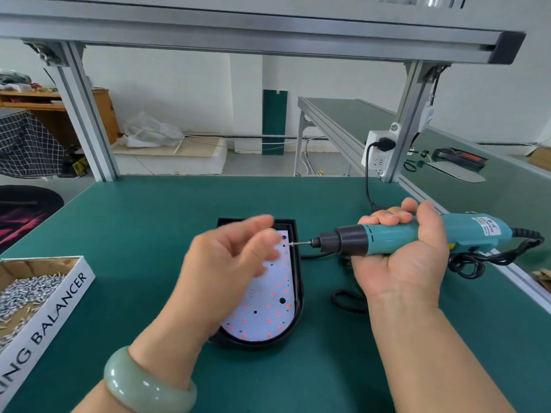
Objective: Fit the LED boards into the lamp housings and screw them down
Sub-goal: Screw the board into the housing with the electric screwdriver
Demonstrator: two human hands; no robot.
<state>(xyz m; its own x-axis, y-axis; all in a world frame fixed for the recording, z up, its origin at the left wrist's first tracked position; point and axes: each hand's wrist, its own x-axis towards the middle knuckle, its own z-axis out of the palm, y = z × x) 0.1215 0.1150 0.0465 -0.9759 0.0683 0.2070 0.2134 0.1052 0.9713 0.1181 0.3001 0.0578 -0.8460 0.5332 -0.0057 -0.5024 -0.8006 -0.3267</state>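
Head view, right hand (401, 263) gripping screwdriver (354, 240), blurred left hand (226, 269) over LED board (267, 318), grip unclear.

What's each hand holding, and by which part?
Right hand grips the screwdriver round its teal body. Left hand is blurred; cannot tell if it holds anything.

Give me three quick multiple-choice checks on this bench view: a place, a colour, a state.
1. Where is the screw box? A) left of the lamp housing B) right of it C) inside it
2. What colour is the screwdriver body? A) red B) teal C) yellow
3. How does the right hand hold the screwdriver? A) upright, bit down B) level, bit pointing left C) not at all
Answers: 1 A, it sits at the table's left edge; 2 B, teal behind a black nose; 3 B, fingers wrap it, bit aimed left.
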